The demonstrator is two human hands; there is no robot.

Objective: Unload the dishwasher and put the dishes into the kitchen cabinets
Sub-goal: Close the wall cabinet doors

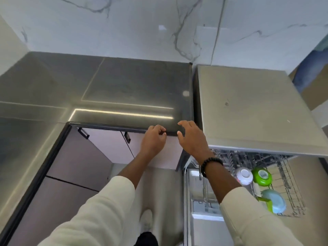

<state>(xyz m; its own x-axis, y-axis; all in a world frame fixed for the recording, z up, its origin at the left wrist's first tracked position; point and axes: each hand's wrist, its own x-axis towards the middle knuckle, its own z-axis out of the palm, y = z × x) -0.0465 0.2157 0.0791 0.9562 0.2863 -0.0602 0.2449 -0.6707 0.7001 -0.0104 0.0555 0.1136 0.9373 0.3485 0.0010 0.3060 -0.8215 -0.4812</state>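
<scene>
White, green and blue: three bowls (262, 175) racked; left hand (154, 141) curled empty, right hand (192, 139) spread.

A dark polished stone countertop (113, 89) runs along the foot of a white veined marble wall (124, 23) and turns the corner toward the viewer on the left. Below its front edge hang pale flat-fronted cabinet doors (106, 144) with two small dark bar handles (83, 133). To the right of the countertop, just beside its end, stands a steel-topped dishwasher (248, 110). Its wire rack (287, 176) is pulled out in front, below the top. In the rack a white round bowl (244, 175) sits left of a green plastic bowl (262, 176); a pale blue plate (274, 201) lies nearer the viewer. The left hand (153, 139) and right hand (192, 137) are side by side at the countertop's front edge, near its right end.
</scene>
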